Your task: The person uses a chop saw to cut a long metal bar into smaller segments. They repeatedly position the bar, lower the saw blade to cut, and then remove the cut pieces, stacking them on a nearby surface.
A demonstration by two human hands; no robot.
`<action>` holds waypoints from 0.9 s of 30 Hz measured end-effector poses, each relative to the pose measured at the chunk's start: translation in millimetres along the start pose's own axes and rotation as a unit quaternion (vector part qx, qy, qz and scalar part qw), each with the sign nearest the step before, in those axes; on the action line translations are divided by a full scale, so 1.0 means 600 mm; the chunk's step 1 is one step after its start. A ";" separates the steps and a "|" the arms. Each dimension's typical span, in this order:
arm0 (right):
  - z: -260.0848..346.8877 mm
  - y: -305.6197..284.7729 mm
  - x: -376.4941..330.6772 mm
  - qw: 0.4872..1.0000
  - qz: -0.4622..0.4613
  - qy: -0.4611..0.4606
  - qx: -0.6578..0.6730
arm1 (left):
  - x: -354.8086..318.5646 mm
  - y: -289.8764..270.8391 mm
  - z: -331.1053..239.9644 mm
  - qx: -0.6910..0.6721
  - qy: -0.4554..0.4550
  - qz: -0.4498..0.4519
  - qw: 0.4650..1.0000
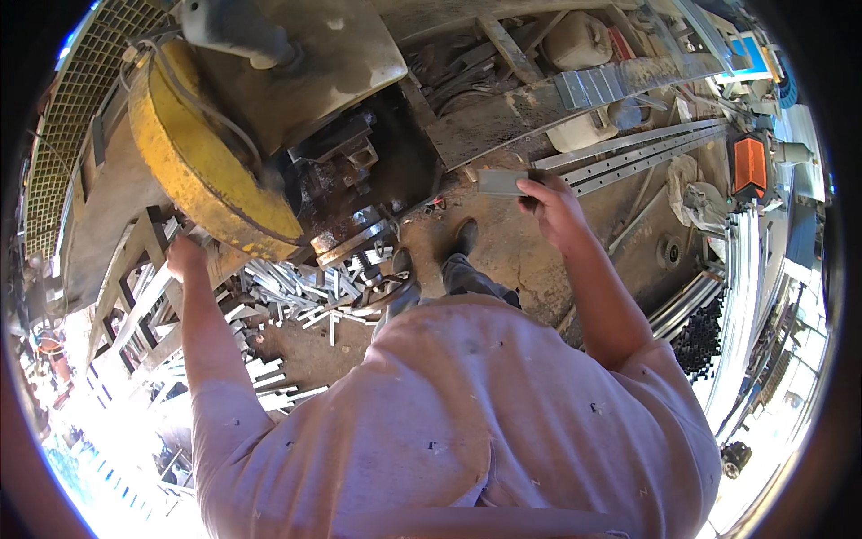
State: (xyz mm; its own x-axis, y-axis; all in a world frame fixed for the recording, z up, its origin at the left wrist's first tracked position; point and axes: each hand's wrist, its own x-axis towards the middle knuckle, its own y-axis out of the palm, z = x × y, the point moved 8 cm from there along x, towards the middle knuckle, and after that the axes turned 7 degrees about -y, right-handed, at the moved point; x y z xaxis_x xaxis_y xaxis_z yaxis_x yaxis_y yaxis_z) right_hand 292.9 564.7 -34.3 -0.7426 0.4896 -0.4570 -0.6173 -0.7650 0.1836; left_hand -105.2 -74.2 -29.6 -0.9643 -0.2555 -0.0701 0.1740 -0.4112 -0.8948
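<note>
My right hand [549, 205] is closed on a short, flat grey metal piece [499, 182], with the thumb on top; the piece points left over the floor. At the left, my left hand [187, 257] is closed on a long pale metal bar [144, 310] beside the slatted metal stand, its fingertips partly hidden. Just right of that hand curves the worn yellow guard [202, 180] of a cutting machine. Beyond the guard sits a dark, wet machine bed with a metal clamp block [359, 153].
Cut metal pieces [296, 287] are heaped on the floor under the machine. Long perforated rails [642, 157] lie at the right, below a cluttered steel shelf [512, 117]. An orange object [749, 168] and long bright bars [742, 287] stand farther right.
</note>
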 end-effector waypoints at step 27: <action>0.071 0.509 0.177 0.869 0.029 -0.135 -0.475 | -0.040 -0.039 -0.078 -0.004 0.017 0.003 1.000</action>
State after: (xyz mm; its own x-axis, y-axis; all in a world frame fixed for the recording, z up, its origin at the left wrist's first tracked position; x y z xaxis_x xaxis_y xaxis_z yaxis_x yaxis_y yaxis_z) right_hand 14.8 400.9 10.5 -0.8785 0.4210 -0.2256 -0.1791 -0.7282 -0.6616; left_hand -95.6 -17.2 -27.6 -0.9692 -0.2291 -0.0906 0.1790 -0.4025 -0.8978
